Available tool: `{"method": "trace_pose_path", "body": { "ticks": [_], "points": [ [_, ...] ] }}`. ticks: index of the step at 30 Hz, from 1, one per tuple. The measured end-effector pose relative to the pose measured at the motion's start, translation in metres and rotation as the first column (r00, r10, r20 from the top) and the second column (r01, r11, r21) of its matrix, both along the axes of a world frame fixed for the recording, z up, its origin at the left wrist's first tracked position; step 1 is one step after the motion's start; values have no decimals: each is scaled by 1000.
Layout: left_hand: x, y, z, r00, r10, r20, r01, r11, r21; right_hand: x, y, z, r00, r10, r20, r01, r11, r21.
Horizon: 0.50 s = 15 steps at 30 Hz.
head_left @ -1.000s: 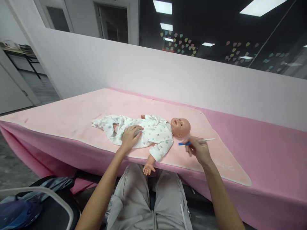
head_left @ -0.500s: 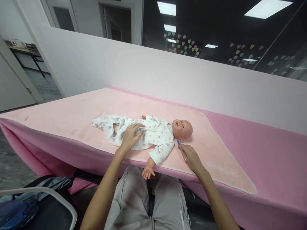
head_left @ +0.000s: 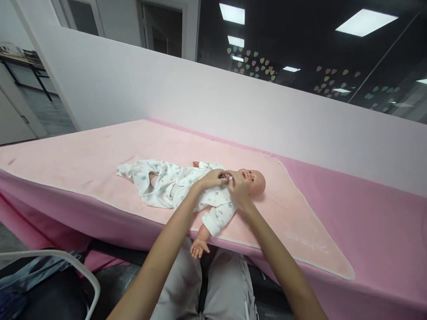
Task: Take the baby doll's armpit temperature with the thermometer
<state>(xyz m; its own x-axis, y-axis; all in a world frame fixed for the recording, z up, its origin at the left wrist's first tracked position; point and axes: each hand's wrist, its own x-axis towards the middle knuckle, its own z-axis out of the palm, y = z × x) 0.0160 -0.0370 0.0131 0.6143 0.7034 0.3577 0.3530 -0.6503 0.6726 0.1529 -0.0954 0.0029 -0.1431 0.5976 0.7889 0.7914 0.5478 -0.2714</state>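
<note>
Pink blanket (head_left: 100, 155) cushions the baby doll (head_left: 200, 186); left hand (head_left: 213, 178) and right hand (head_left: 238, 184) meet at its collar, fingers pinching the romper (head_left: 173, 182) fabric to work it.

I see a doll (head_left: 200, 189) lying on its back on the pink tabletop (head_left: 100, 155). My left hand (head_left: 213, 178) and right hand (head_left: 238, 184) pinch its white suit (head_left: 173, 184) near the neck.
</note>
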Motion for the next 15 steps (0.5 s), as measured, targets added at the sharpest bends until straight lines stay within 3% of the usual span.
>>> {"method": "trace_pose_path", "body": {
  "ticks": [3,7,15],
  "points": [
    [-5,-2,-4,994,-68,91,70,997,-26,-17,19,-12,993,-8,-121,12,999,38],
    [-10,-4,-5,983,-125,136,136,988,-71,-18,21,-28,977,7,-213,16,994,107],
    [-13,-6,-4,979,-87,184,120,976,-180,-14,14,-26,964,111,-241,-88,991,104]
  ]
}}
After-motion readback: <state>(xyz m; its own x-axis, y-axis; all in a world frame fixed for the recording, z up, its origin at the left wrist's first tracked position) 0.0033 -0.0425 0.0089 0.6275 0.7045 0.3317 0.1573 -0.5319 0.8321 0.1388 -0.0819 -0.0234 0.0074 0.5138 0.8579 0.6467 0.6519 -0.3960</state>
